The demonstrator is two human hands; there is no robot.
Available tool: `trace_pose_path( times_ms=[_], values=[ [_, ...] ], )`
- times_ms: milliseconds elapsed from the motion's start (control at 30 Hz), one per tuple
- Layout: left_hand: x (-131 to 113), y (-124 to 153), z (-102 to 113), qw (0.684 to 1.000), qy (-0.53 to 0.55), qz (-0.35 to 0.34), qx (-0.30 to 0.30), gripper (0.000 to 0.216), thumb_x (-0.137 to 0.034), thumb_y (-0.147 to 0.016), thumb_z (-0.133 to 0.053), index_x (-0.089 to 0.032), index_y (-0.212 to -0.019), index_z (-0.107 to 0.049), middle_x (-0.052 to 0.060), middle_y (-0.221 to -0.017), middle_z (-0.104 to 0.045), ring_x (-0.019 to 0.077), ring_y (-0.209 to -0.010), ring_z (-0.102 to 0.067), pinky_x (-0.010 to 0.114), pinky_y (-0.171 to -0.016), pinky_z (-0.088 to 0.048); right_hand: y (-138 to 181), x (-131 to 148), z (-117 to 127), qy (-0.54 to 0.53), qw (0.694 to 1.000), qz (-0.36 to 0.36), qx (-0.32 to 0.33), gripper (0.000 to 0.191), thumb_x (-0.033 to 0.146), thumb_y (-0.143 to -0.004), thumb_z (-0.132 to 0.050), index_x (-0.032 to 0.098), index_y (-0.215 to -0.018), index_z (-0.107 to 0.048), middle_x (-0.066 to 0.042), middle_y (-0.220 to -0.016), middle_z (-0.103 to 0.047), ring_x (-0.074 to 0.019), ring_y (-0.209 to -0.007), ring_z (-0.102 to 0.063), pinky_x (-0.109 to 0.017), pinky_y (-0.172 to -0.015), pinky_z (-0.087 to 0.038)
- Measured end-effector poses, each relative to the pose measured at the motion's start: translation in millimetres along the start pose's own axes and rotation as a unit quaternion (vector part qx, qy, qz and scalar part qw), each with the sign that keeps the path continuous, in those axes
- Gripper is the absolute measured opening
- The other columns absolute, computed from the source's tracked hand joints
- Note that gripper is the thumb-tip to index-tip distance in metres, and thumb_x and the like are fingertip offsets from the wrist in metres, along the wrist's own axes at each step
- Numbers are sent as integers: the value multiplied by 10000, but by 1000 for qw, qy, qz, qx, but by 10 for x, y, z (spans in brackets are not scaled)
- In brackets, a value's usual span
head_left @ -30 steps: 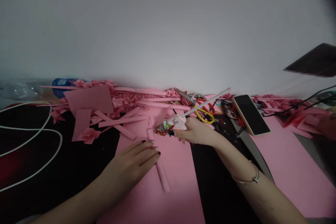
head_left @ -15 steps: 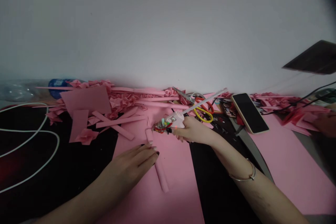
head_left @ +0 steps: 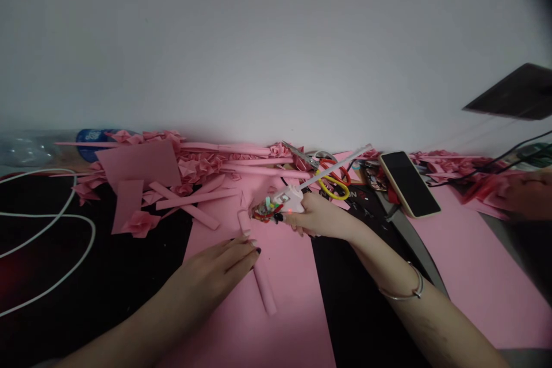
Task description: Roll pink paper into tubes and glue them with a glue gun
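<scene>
My right hand [head_left: 325, 215] grips a small white glue gun [head_left: 293, 198], and a long pale glue stick [head_left: 336, 167] juts out of its back. Colourful bits cover the front of the gun, whose tip is beside the upper end of a rolled pink paper tube [head_left: 264, 287]. Across the middle of that tube lies my left hand [head_left: 226, 261], its fingers pressed together and holding it down on a large pink paper sheet [head_left: 293, 322]. Part of the tube is hidden under the fingers.
Pink paper flowers [head_left: 200, 167] and tubes pile along the wall. Scissors [head_left: 332, 184] with red and yellow handles lie behind my right hand, near a phone [head_left: 411, 184]. A white cable [head_left: 86, 253] loops at left, by a plastic bottle [head_left: 32, 149]. Another person's hand [head_left: 530, 192] is far right.
My hands, the glue gun and the tube stay almost in place. The other person's hand at the far right has moved further into view.
</scene>
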State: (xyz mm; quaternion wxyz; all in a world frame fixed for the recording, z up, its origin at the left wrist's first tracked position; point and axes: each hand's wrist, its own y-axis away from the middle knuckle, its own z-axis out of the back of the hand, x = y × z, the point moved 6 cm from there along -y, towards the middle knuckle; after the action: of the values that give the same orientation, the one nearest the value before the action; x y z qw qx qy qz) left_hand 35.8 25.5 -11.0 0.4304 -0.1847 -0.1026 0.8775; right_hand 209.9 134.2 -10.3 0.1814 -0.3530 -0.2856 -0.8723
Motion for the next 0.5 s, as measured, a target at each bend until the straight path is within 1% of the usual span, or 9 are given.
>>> trace_pose_path(
  times_ms=[133,233,333,500],
  values=[
    [31,31,-47,999,23,17,19,475,5,-865,-342,-190,-1278,-472,55,-1275,-578,185,-1231,-482,348,-1005,-451,77,24,-11,-18,1000,6,10,349,390,-828,-514,143,-584,-551,8,-470,-540,-65,-378,-476,-165,-383,-365],
    [33,33,-50,999,25,18,15,469,5,-863,-349,-192,-1267,-478,53,-1267,-583,188,-1225,-488,352,-994,-461,129,15,-29,-43,999,9,16,309,372,-826,-517,151,-609,-533,15,-490,-539,-68,-382,-476,-165,-373,-362],
    [18,10,-26,1000,17,14,2,450,13,-851,-343,-179,-1226,-504,63,-1241,-593,193,-1184,-521,341,-953,-493,174,-14,-58,-46,999,0,25,334,385,-833,-508,149,-598,-531,16,-478,-524,-68,-378,-467,-169,-373,-359],
    [-1,-25,-14,1000,-6,12,9,452,26,-832,-321,-156,-1205,-499,92,-1202,-599,201,-1085,-583,327,-863,-541,253,-36,-93,-44,998,-20,32,334,396,-837,-506,146,-617,-540,10,-496,-538,-74,-385,-474,-174,-373,-353]
  ],
)
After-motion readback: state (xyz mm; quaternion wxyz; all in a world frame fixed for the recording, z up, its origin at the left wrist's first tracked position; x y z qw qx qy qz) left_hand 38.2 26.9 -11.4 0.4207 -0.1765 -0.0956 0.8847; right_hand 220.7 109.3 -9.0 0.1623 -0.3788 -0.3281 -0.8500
